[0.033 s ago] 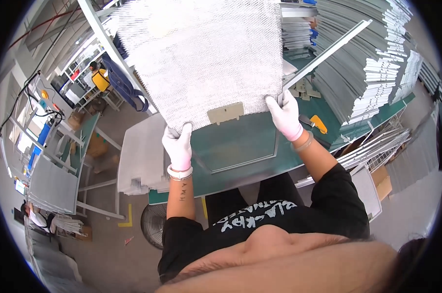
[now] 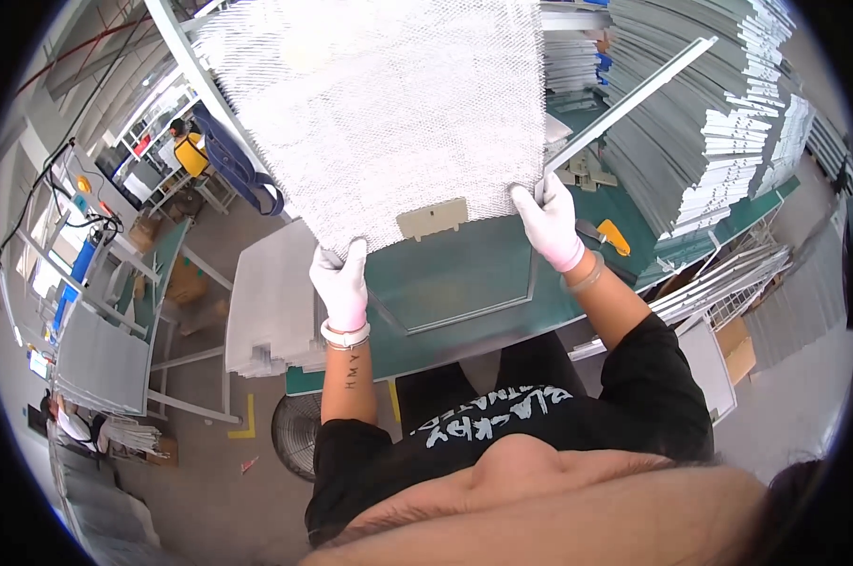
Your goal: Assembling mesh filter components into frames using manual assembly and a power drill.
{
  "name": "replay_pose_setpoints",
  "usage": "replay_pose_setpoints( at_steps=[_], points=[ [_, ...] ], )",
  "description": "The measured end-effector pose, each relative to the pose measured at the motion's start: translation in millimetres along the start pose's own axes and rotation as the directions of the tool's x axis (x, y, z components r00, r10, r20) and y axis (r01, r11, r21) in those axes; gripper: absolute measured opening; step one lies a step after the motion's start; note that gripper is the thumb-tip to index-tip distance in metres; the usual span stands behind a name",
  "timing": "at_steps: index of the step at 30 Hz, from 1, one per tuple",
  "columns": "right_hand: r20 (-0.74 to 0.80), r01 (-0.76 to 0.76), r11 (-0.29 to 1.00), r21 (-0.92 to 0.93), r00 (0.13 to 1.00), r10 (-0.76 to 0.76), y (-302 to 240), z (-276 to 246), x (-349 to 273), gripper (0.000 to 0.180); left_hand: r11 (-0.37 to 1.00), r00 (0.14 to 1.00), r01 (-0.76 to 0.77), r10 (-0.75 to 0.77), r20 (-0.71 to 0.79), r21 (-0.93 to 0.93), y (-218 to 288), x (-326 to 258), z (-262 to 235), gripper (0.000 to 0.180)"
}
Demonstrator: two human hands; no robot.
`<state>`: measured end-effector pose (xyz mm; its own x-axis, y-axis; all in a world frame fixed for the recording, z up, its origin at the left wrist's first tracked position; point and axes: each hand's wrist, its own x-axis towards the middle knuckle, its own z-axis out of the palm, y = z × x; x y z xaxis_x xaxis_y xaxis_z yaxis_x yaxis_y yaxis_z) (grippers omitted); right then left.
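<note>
Both my hands wear white gloves with pink cuffs. They hold a large silvery-white mesh sheet (image 2: 389,113) by its two near corners, raised over a green work table (image 2: 318,380). My left hand (image 2: 339,281) pinches the left corner, thumb on top. At the right corner, my right hand (image 2: 549,219) grips the same way. A beige notched plate (image 2: 432,219) sits at the middle of the sheet's near edge; whether it is fastened there, I cannot tell. Below, a thin grey rectangular frame (image 2: 473,318) lies on the table, its far part hidden by the sheet.
Grey panels (image 2: 271,283) are stacked left of me, and a tall stack of panels (image 2: 690,141) stands at right. A tool with an orange handle (image 2: 615,238) lies by my right wrist. A pale bar (image 2: 638,99) slants past the sheet. A floor fan (image 2: 294,436) stands below.
The mesh sheet and my left hand have shifted very slightly to the left. My grip on both corners is the same.
</note>
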<state>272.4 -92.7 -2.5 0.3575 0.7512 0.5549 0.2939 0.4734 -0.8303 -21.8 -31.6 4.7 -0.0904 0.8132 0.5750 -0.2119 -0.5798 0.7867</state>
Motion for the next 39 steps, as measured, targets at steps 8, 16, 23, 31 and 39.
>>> replay_pose_setpoints(
  at_steps=[8, 16, 23, 31, 39],
  points=[
    [0.132, -0.084, 0.996, -0.008, 0.988, 0.084, 72.5, -1.3, -62.6, 0.037, 0.959, 0.966, 0.201, -0.228, 0.122, 0.198, -83.9, -69.2, -37.9, 0.029],
    [0.156, 0.072, 0.963, 0.259, 0.981, -0.115, -27.2, -13.0, -0.6, 0.027, 0.997, 0.956, 0.059, -0.042, 0.290, -0.053, -3.9, 5.0, -39.5, 0.034],
    [0.085, -0.009, 0.980, 0.198, 0.996, -0.008, 22.6, -4.0, -21.7, 0.024, 0.991, 0.988, 0.097, -0.106, 0.108, 0.088, -31.5, -20.5, -22.2, 0.018],
    [0.169, -0.073, 0.994, 0.084, 0.984, 0.057, 52.2, -11.3, -51.6, 0.031, 0.931, 0.895, 0.328, -0.360, 0.264, 0.157, -71.1, -55.7, -70.6, 0.052],
    [0.176, 0.004, 0.986, 0.164, 0.984, -0.033, -43.4, -7.1, 14.8, 0.013, 0.997, 0.989, 0.072, -0.076, 0.125, 0.038, 0.9, 0.0, -46.3, 0.023]
  ],
)
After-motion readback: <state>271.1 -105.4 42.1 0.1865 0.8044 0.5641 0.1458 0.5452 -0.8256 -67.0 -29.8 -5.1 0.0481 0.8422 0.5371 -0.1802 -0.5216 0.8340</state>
